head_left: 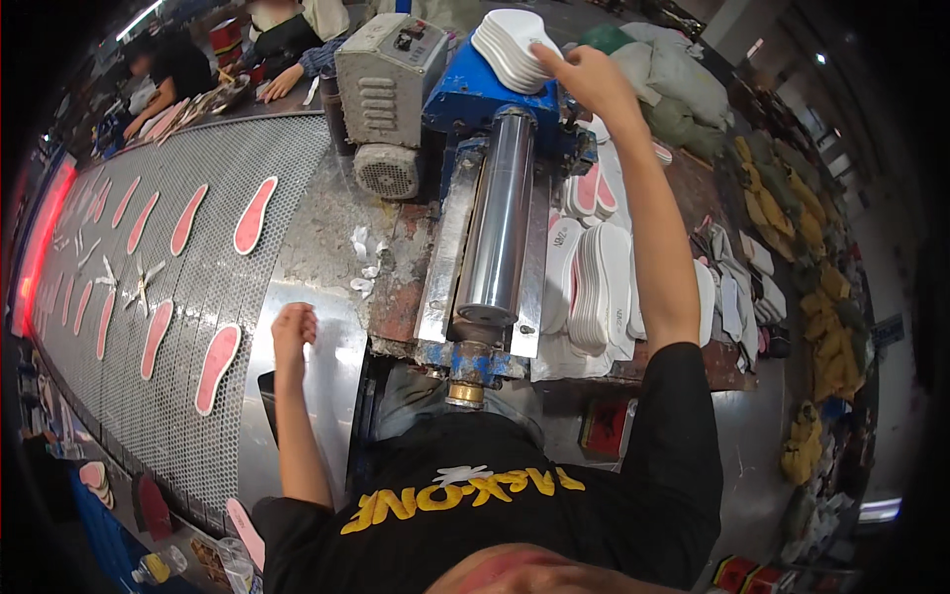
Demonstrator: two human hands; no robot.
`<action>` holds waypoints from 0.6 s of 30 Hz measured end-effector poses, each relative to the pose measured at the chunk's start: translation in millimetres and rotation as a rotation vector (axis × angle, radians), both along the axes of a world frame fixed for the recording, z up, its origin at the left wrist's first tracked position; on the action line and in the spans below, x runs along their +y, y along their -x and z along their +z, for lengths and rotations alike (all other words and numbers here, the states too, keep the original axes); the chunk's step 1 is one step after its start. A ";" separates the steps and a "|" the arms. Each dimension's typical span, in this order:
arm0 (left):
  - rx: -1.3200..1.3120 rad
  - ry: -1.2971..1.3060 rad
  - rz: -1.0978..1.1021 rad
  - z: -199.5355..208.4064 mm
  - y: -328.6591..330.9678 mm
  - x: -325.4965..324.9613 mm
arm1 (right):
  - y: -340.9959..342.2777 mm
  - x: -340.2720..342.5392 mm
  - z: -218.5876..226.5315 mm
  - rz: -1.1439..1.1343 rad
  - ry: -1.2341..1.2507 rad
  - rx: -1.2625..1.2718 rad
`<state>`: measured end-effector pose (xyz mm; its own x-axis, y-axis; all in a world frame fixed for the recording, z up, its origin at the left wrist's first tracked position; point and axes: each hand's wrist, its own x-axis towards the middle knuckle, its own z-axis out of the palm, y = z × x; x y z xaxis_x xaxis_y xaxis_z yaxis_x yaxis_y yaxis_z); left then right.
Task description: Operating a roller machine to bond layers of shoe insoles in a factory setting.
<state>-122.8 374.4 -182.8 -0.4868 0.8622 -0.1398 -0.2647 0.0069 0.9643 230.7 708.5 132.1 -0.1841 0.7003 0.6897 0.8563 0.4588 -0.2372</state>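
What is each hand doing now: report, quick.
Left hand: loosely closed, nothing visible in its grip.
Right hand: fingers at the stack of white, foot-shaped insoles; whether its grip is closed cannot be told.

White tube light (140, 19), upper left

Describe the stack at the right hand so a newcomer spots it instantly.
Find the roller machine in the middle. On its blue housing, beyond the shiny roller, sits the white insole stack. Unlike the insole stacks on the bench, it rests up on the machine.
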 end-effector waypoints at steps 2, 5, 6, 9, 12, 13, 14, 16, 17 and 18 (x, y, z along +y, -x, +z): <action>-0.107 0.059 -0.030 -17.6 -18.0 4.7 | 15.3 6.9 7.2 0.036 0.408 -0.159; 0.046 0.057 -0.044 -43.3 -31.1 4.4 | 15.7 19.9 -3.6 0.034 0.183 -0.126; 0.048 0.053 -0.049 -44.2 -31.0 4.5 | 12.5 27.0 -6.5 0.045 0.026 -0.101; 0.018 0.059 -0.084 -42.9 -28.9 1.3 | 3.9 36.7 0.5 0.399 -0.141 0.238; 0.014 0.098 -0.089 -40.7 -26.5 -8.5 | -3.9 -12.2 8.7 0.500 0.301 0.920; 0.016 0.095 -0.104 -38.4 -27.9 -7.6 | -26.8 -20.5 5.5 0.604 0.315 1.008; 0.020 0.106 -0.128 -36.4 -28.4 -8.7 | -56.2 -26.2 0.0 0.712 0.331 1.094; 0.022 0.119 -0.159 -30.0 -30.5 -6.3 | -99.9 -50.0 -18.7 0.595 0.335 1.173; 0.053 0.124 -0.168 -25.3 -33.6 -3.4 | -113.7 -64.6 -28.5 0.557 0.314 1.247; 0.084 0.131 -0.160 -21.2 -32.7 -3.0 | -120.7 -72.2 -41.7 0.532 0.303 1.322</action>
